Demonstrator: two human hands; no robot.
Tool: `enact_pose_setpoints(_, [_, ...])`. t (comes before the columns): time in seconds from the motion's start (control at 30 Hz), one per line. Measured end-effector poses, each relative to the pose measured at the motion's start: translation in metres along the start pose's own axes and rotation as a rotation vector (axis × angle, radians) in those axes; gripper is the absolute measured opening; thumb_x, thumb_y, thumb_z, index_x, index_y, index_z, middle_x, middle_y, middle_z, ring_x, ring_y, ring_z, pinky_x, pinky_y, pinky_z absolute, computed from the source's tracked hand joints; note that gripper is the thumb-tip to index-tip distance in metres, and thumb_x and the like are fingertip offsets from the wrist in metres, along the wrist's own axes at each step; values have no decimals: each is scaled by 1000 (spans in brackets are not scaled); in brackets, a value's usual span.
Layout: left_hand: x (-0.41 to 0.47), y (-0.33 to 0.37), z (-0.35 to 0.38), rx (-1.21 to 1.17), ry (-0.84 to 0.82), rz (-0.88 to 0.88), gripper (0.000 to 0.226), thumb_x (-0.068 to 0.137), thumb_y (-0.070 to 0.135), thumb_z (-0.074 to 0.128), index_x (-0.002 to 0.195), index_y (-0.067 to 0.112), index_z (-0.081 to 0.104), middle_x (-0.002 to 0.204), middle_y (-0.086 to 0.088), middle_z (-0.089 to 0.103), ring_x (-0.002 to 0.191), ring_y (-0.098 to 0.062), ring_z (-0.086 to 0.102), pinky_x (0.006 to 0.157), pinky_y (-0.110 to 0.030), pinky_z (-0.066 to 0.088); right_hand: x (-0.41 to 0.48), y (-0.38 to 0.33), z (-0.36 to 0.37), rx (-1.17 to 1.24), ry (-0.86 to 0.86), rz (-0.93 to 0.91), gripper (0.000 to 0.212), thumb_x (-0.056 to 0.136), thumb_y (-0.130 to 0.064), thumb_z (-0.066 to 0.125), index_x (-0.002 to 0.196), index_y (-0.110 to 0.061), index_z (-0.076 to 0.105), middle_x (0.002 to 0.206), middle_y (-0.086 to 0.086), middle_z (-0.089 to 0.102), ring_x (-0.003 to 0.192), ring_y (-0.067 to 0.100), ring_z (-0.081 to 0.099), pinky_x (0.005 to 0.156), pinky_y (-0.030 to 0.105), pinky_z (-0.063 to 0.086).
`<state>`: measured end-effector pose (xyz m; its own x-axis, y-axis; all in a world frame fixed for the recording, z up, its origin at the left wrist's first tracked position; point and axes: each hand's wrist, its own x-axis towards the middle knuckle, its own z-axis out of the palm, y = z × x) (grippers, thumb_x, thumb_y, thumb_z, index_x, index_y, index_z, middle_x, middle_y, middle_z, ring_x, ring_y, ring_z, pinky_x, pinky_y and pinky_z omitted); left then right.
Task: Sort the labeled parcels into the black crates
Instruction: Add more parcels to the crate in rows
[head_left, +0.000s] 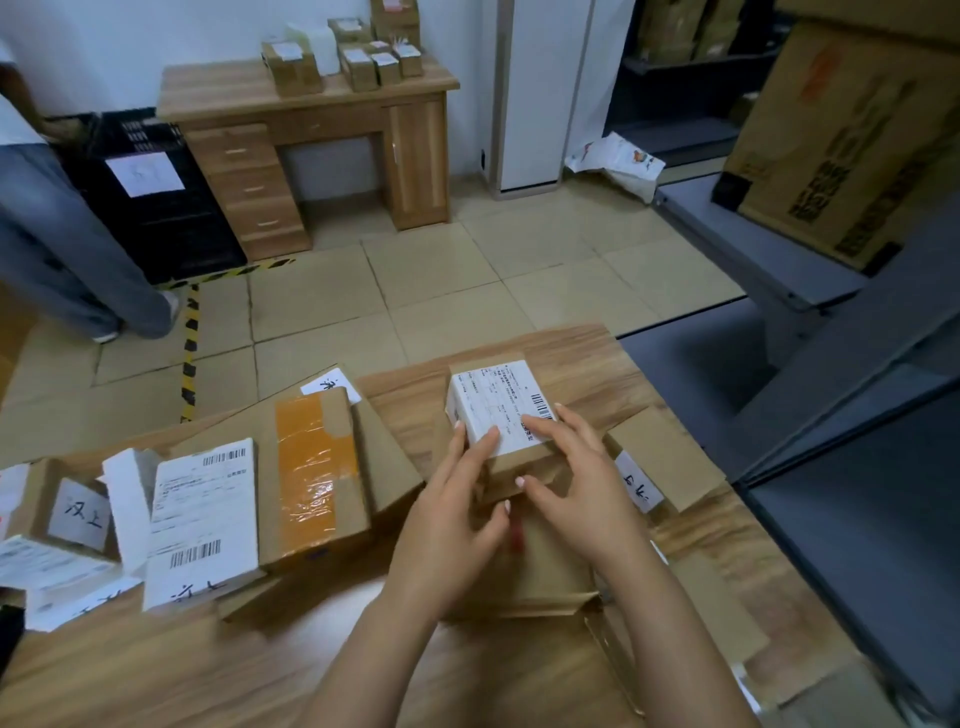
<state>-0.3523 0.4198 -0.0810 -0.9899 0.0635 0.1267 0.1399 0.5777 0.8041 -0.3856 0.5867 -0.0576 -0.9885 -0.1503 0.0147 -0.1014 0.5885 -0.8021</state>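
Observation:
A small cardboard parcel (496, 402) with a white shipping label on top sits on other boxes on the wooden table (156, 670). My left hand (449, 525) lies with straight fingers against the parcel's left side and label edge. My right hand (576, 488) rests its fingers on the label's near right corner, thumb against the front face. A black crate (171, 228) with a white paper sheet on its side stands on the floor at the far left, beside a desk.
More parcels lie on the table: an orange-taped box (317, 467), a white-labelled parcel (205, 519), a hand-marked box (667, 457) at right. A desk (311, 109) with several small boxes stands at the back. A person in jeans (62, 249) stands left. Grey shelving (779, 270) runs along the right.

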Motion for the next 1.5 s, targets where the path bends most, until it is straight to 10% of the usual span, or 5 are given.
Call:
enact_pose_setpoints(0.3, [3, 1, 4, 98, -123, 21, 63, 91, 34, 61, 142, 53, 29, 153, 24, 21, 126, 28, 12, 85, 11, 17, -6, 12, -5, -27, -17, 73, 73, 70, -39, 84, 130, -50, 44, 154, -21, 14, 137, -1, 23, 98, 17, 27])
enact_pose_setpoints(0.77, [47, -8, -26, 288, -180, -70, 98, 82, 28, 73, 150, 46, 5, 161, 18, -8, 148, -11, 8, 113, -43, 35, -5, 17, -3, -1, -28, 8, 66, 67, -31, 78, 121, -53, 47, 147, -31, 14, 128, -17, 26, 93, 14, 38])
enact_pose_setpoints(1.03, [45, -17, -21, 197, -119, -36, 84, 77, 28, 78, 145, 41, 32, 136, 19, 28, 119, -8, 44, 91, -27, 48, -2, 21, -8, -2, -17, 80, 70, 82, -25, 73, 133, -58, 38, 157, -25, -18, 139, -9, 5, 102, 19, 28])
enact_pose_setpoints(1.33, [27, -1, -16, 101, -16, -48, 81, 84, 27, 73, 142, 53, 24, 143, 24, 25, 119, 9, 31, 98, -24, 45, -1, 9, -6, 84, 58, 78, 72, 91, -12, 65, 137, -57, 33, 162, -10, 8, 137, -7, 19, 80, -10, 25])
enact_pose_setpoints(1.5, [27, 21, -29, 108, 205, 71, 74, 83, 21, 73, 144, 41, 35, 143, 10, 32, 125, 7, 31, 92, -23, 45, 5, -14, -16, 101, 128, -72, 76, 90, -14, 66, 141, -58, 31, 161, -16, 10, 139, -5, 27, 96, 9, 39])
